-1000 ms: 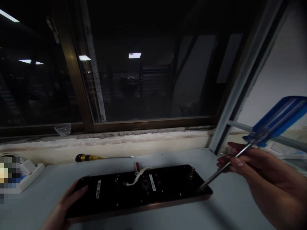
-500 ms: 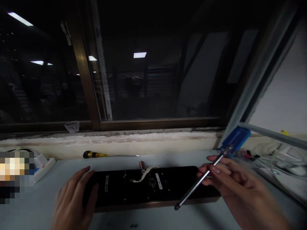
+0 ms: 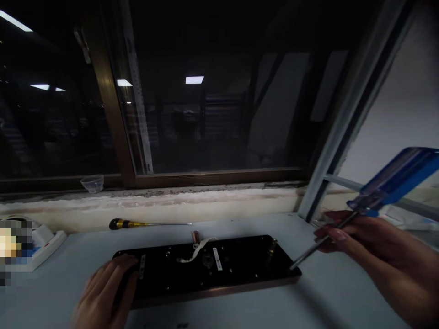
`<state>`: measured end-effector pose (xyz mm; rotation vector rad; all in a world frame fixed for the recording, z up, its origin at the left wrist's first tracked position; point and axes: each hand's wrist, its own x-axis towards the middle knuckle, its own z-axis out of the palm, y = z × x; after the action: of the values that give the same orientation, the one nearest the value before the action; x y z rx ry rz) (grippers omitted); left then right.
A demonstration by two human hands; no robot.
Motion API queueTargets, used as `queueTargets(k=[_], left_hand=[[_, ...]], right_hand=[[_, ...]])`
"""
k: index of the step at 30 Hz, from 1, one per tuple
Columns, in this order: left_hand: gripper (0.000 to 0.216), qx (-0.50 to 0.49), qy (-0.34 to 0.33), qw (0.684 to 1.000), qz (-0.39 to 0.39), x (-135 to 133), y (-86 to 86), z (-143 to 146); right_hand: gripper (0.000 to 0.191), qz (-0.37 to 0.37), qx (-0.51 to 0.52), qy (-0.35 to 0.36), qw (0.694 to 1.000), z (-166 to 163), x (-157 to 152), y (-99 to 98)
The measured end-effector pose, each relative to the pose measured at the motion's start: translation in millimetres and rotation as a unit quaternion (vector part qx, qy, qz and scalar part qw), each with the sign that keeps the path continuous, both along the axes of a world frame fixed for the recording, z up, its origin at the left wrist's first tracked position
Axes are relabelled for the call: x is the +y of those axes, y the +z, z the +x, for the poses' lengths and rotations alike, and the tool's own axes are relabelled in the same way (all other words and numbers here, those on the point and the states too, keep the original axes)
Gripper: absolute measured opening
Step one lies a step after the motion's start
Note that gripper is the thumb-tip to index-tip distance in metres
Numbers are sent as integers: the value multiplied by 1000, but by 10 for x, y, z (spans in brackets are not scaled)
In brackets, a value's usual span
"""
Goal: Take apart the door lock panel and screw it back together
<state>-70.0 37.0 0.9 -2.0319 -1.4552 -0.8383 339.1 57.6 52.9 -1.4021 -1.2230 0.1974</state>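
Observation:
A long black panel (image 3: 240, 269) with a copper-coloured edge lies flat on the table. A white ribbon cable (image 3: 199, 249) comes out near its middle, beside a white label. My left hand (image 3: 104, 288) grips the panel's left end, fingers bent over its top. In my right hand (image 3: 360, 246) is a screwdriver (image 3: 313, 249) with a blue handle, held by its metal shaft between thumb and fingers. Its shaft slants down to the left, and the tip meets the panel's lower right corner. A brass-coloured post (image 3: 272, 246) stands near the panel's right end.
Behind the panel lies a yellow-and-black screwdriver (image 3: 137, 224). A small copper-coloured cylinder (image 3: 195, 237) is at the panel's back edge. A clear plastic cup (image 3: 92, 183) stands on the window sill. A white power strip (image 3: 50, 249) is at left; a metal frame (image 3: 315, 196) rises at right.
My right hand has moved right with the blue-handled screwdriver. Its tip has gone from in front of the panel to the right corner. The left hand stays on the panel; the view has shifted slightly.

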Motion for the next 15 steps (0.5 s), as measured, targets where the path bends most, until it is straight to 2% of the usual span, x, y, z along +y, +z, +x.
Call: queueTargets(k=[3,6,15], left_hand=[[20,-8,-8,1000,19,7,38,28],[21,-10,-10,999,30,16,31,25],[21,-49,-11,999,13,27,-16,3]], right_hand=[[38,-52,-14,18,998,-1,-35,2],[39,-68,-27,3,997,12,-44,-1],[37,-38,-52,-11,998,5,-22,25]])
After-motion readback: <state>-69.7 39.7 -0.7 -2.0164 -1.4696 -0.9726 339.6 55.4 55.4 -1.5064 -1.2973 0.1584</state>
